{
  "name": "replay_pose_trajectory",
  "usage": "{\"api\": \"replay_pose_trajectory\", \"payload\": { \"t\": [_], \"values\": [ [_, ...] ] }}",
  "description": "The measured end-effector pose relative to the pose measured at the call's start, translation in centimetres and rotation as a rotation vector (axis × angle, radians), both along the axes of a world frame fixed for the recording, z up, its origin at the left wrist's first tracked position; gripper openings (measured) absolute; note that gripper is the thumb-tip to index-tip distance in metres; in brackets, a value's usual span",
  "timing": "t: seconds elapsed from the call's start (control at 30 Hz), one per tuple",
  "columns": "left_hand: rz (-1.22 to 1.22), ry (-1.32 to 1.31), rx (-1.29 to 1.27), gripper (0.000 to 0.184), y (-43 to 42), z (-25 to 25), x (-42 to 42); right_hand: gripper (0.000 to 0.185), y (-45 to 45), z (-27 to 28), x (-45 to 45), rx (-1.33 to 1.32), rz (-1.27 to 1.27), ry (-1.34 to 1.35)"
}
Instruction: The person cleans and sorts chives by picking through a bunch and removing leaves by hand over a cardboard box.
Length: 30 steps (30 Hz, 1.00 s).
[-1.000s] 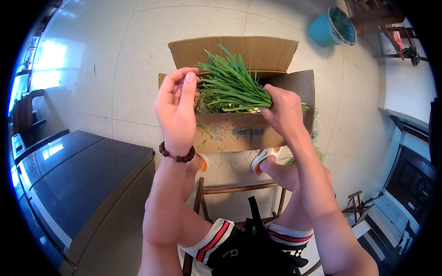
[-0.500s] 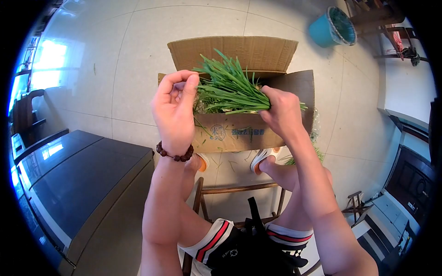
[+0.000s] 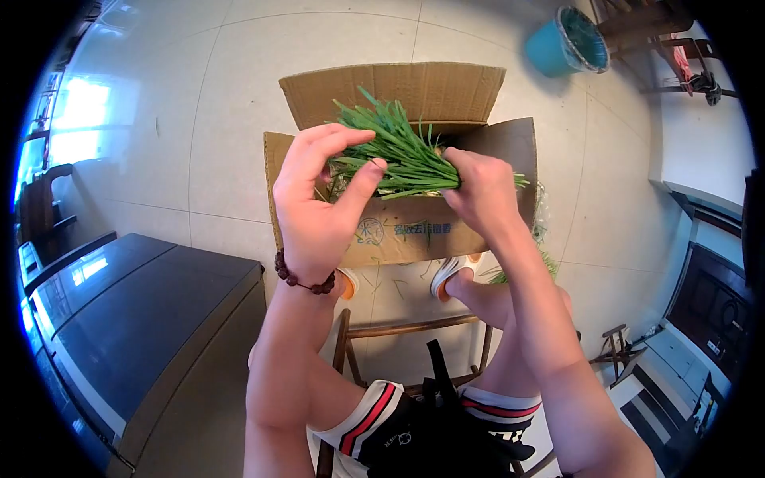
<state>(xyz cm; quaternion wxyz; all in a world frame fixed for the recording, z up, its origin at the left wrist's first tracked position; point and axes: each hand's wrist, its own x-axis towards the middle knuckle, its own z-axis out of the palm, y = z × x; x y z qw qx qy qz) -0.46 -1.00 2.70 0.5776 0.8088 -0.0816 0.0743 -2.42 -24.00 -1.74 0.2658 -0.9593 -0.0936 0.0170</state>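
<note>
Here, green stalks (image 3: 405,156) clamped in right hand (image 3: 483,190); left hand (image 3: 320,199) open by their tips.

The right hand (image 3: 484,191) hides the gripped stems of the green bundle (image 3: 402,155); the left hand (image 3: 319,187) covers some leaf tips. Most of the inside of the box (image 3: 390,92) is screened, so its contents are unclear. The blue lettering (image 3: 422,229) is too blurred to read. At lower left, the dark rim cuts off the black cabinet (image 3: 135,303); the shoes (image 3: 448,277) are partly hidden behind the box's near flap.
</note>
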Motion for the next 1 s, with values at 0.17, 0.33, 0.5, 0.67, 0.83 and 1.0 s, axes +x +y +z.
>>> {"api": "replay_pose_trajectory", "payload": {
  "t": [0.17,0.33,0.5,0.67,0.83,1.0],
  "values": [
    [-0.018,0.015,-0.007,0.018,-0.3,-0.4,0.1,0.032,0.3,-0.1,-0.2,0.008,0.038,0.004],
    [-0.046,0.001,-0.075,0.011,-0.4,-0.4,0.2,0.030,0.6,-0.1,-0.3,0.016,0.049,-0.003],
    [-0.041,-0.016,-0.079,0.009,-0.1,-1.2,0.2,0.027,0.7,0.1,-0.3,0.049,0.047,-0.008],
    [0.018,-0.041,-0.095,0.007,0.2,-1.7,0.2,0.028,0.5,0.1,-0.2,0.015,0.033,0.045],
    [0.194,0.226,-0.395,0.012,2.4,-1.2,0.4,0.028,-0.6,0.0,0.0,0.132,-0.089,0.115],
    [0.006,0.236,-0.342,0.008,0.7,-0.7,-0.3,0.021,-0.4,0.7,0.6,0.337,-0.147,0.212]
  ]
}}
